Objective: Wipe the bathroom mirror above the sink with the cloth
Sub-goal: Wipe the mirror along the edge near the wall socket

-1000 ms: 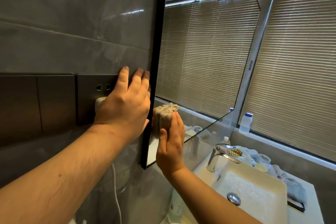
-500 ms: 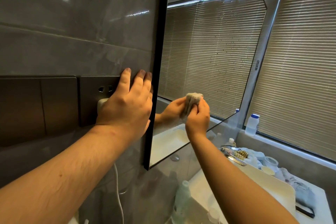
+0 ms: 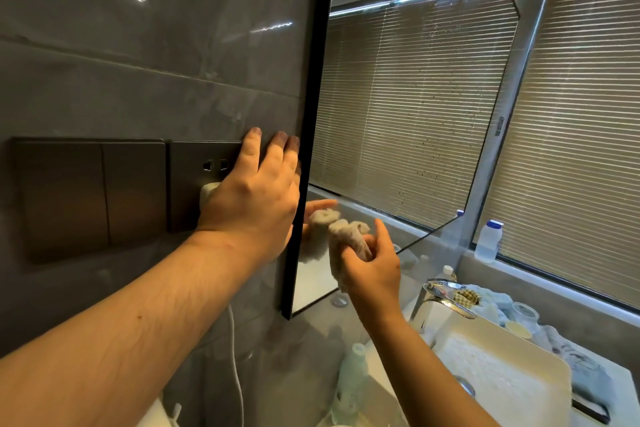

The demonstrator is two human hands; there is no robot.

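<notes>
A black-framed mirror (image 3: 408, 107) hangs on the grey tiled wall and reflects window blinds; small spots dot its right part. My right hand (image 3: 374, 267) holds a crumpled beige cloth (image 3: 348, 239) against the mirror's lower left area, and the cloth's reflection shows beside it. My left hand (image 3: 256, 198) lies flat on the wall with straight fingers, just left of the mirror's frame, over a dark socket plate (image 3: 204, 184) and a white plug.
Below right sit a white sink (image 3: 502, 378) and a chrome faucet (image 3: 440, 298). A white bottle (image 3: 488, 241) stands on the window ledge. Cups and cloths crowd the counter behind the sink. A pale bottle (image 3: 353, 371) stands below the mirror. A white cable (image 3: 235, 364) hangs from the plug.
My right hand has carried the cloth back left and down across the mirror's lower part, after moving right half a second ago. My left hand stays on the wall.
</notes>
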